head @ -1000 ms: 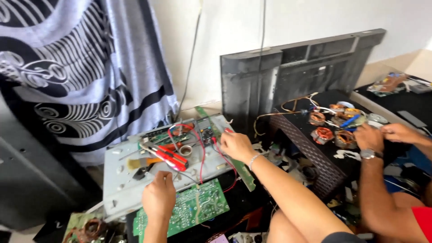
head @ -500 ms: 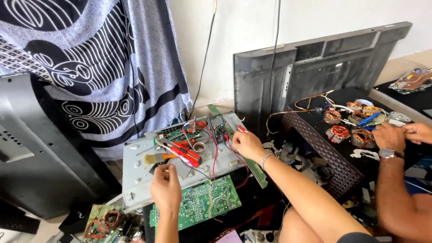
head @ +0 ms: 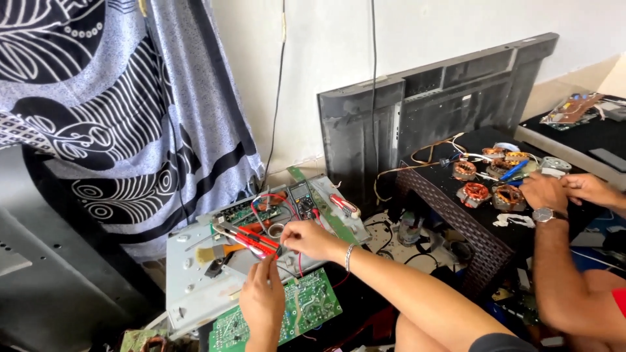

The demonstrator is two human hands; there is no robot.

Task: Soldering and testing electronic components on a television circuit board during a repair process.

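Note:
My left hand reaches up from the bottom edge, its fingertips closed on the near end of a red-handled tool that lies on a grey metal chassis. My right hand hovers just right of the tool with thumb and fingers pinched together; what they grip is too small to tell. Red wires loop under it. A green circuit board lies below my hands. A meter rests at the chassis's far side.
A dark screen panel leans on the wall. Another person's hands work on copper coils on a black wicker table at right. A patterned cloth hangs at left. A small brush lies on the chassis.
The view has swung left and down. My right hand has drawn in toward the red-handled tool, and my left hand has come up to its near end.

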